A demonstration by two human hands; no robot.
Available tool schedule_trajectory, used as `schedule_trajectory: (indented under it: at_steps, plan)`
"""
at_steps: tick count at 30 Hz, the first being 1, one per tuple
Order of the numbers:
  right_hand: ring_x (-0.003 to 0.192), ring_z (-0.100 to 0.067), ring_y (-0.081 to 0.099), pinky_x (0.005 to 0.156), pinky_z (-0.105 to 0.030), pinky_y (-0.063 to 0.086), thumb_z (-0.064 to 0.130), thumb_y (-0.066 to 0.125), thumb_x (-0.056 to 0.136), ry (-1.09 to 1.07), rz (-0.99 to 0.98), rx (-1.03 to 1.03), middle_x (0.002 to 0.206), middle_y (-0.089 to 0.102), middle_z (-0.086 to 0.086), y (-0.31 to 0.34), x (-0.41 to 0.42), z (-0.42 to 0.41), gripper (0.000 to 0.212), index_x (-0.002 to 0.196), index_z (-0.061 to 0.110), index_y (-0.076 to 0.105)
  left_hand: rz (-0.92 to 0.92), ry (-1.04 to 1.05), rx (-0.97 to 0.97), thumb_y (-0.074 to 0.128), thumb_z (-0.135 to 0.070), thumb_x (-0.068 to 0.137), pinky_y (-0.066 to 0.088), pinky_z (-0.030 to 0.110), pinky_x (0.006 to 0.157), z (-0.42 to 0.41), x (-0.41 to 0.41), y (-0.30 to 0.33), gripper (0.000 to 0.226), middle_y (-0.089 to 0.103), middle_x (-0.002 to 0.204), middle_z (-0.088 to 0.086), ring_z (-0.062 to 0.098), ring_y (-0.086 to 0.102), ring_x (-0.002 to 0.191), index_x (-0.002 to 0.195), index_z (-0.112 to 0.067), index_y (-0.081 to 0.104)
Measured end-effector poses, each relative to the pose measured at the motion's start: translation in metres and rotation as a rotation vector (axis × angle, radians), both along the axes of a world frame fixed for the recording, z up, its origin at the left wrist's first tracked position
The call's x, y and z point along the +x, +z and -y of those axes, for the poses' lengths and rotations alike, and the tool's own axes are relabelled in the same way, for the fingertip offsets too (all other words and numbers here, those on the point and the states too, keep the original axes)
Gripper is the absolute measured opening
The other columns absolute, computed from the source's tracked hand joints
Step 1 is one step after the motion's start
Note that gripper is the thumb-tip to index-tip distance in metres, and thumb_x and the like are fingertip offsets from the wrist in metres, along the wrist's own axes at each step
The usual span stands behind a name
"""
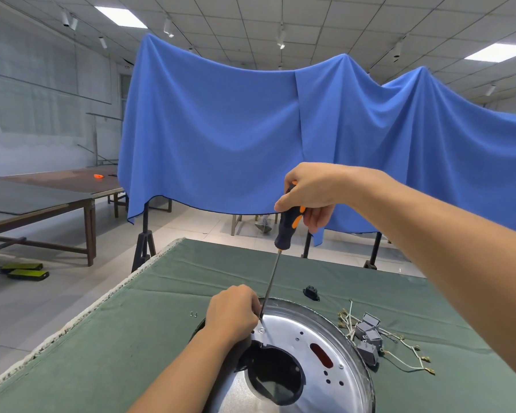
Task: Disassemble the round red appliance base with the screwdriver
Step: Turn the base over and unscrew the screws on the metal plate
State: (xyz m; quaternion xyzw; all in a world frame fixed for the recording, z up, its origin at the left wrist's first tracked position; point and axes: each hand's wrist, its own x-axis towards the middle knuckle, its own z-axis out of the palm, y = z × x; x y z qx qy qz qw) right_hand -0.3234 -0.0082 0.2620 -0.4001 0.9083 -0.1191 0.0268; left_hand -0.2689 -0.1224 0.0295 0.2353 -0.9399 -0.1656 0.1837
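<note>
The round appliance base [307, 350] lies on the green-covered counter [137, 323], its silver metal plate facing up. The right hand [309, 195] grips the handle of the screwdriver [283, 242], held nearly upright, tip at the plate's far-left edge. The left hand [231, 314] curls beside the shaft, seemingly pinching it near the tip. Loose wires [396, 344] lie just right of the base

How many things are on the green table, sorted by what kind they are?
Appliance base: 1
Screwdriver, gripped by the right hand, shaft steadied by the left hand: 1
Small black plug part: 1
Bundle of grey parts with white wires: 1
Loose screws: 2
Total: 6
</note>
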Motion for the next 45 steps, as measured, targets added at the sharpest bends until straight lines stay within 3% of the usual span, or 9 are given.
schedule_trajectory:
  at_steps: [5,9,18,23,25,30,35,41,45]
  plan:
    - [0.048,-0.016,0.049,0.050,-0.023,0.032,0.047,0.054,0.088,-0.102,-0.405,0.001,0.054,0.054,0.001,-0.011,0.014,0.011,0.040,0.066,0.015,0.045,-0.002,-0.002,0.000,0.054,-0.008,0.073,0.046,0.025,0.071,-0.002,0.002,0.002,0.033,0.070,0.097,-0.007,0.018,0.063,0.090,0.090,-0.028,0.073]
    - [0.033,-0.014,0.049,0.045,-0.020,0.037,0.026,0.048,0.089,0.031,-0.307,0.067,0.032,0.052,0.002,-0.006,0.017,0.023,0.026,0.067,0.012,0.047,-0.001,-0.002,-0.002,0.054,-0.006,0.073,0.045,0.025,0.070,-0.001,0.003,0.001,0.034,0.070,0.098,-0.006,0.019,0.063,0.091,0.092,-0.027,0.073]
    - [0.066,-0.022,0.069,0.056,-0.026,0.056,0.024,0.062,0.089,0.086,-0.031,-0.007,0.093,0.071,-0.010,-0.003,-0.003,-0.004,0.012,0.091,0.014,0.057,-0.010,-0.002,0.016,0.056,-0.008,0.076,0.051,0.027,0.075,0.001,0.001,0.000,0.030,0.071,0.096,-0.007,0.017,0.064,0.091,0.089,-0.027,0.075]
    - [0.048,-0.018,0.057,0.051,-0.024,0.039,0.051,0.050,0.090,-0.129,-0.418,0.150,0.066,0.058,-0.002,-0.006,0.016,-0.001,0.042,0.070,0.015,0.053,-0.004,0.003,0.017,0.057,-0.010,0.078,0.048,0.025,0.074,0.000,0.002,0.001,0.027,0.071,0.097,-0.007,0.017,0.063,0.092,0.091,-0.027,0.074]
    - [0.052,-0.017,0.043,0.050,-0.026,0.028,0.040,0.043,0.096,-0.092,-0.551,0.135,0.067,0.049,-0.001,-0.008,0.019,0.007,0.039,0.066,0.014,0.044,-0.005,0.005,0.008,0.058,-0.010,0.078,0.047,0.025,0.073,0.000,0.002,0.001,0.027,0.071,0.096,-0.007,0.017,0.064,0.091,0.091,-0.027,0.074]
    - [0.041,-0.019,0.052,0.048,-0.024,0.039,0.028,0.045,0.095,0.090,-0.429,0.157,0.042,0.053,-0.002,-0.003,0.024,0.018,0.033,0.069,0.009,0.046,-0.005,0.009,-0.006,0.057,-0.009,0.077,0.044,0.025,0.069,-0.001,0.003,0.001,0.028,0.071,0.095,-0.006,0.018,0.063,0.089,0.091,-0.026,0.074]
    - [0.078,-0.028,0.072,0.062,-0.030,0.055,0.029,0.051,0.096,0.068,-0.120,0.079,0.097,0.068,-0.011,0.000,0.018,0.006,0.022,0.103,0.010,0.057,-0.018,0.009,-0.013,0.058,-0.012,0.079,0.043,0.024,0.070,0.000,0.002,0.000,0.026,0.071,0.097,-0.007,0.018,0.063,0.090,0.091,-0.028,0.074]
    - [0.049,-0.018,0.045,0.049,-0.026,0.028,0.039,0.040,0.098,-0.152,-0.519,0.171,0.061,0.049,-0.003,-0.009,0.023,0.001,0.042,0.067,0.013,0.045,-0.019,0.004,-0.013,0.057,-0.010,0.079,0.043,0.024,0.071,-0.001,0.003,0.000,0.029,0.071,0.099,-0.007,0.017,0.063,0.092,0.093,-0.028,0.074]
    - [0.039,-0.019,0.053,0.047,-0.024,0.039,0.029,0.044,0.097,0.020,-0.351,0.144,0.038,0.056,-0.003,-0.004,0.025,0.010,0.034,0.070,0.009,0.046,-0.023,0.008,-0.020,0.058,-0.012,0.079,0.043,0.024,0.070,-0.001,0.003,0.000,0.027,0.071,0.099,-0.007,0.018,0.063,0.091,0.093,-0.028,0.073]
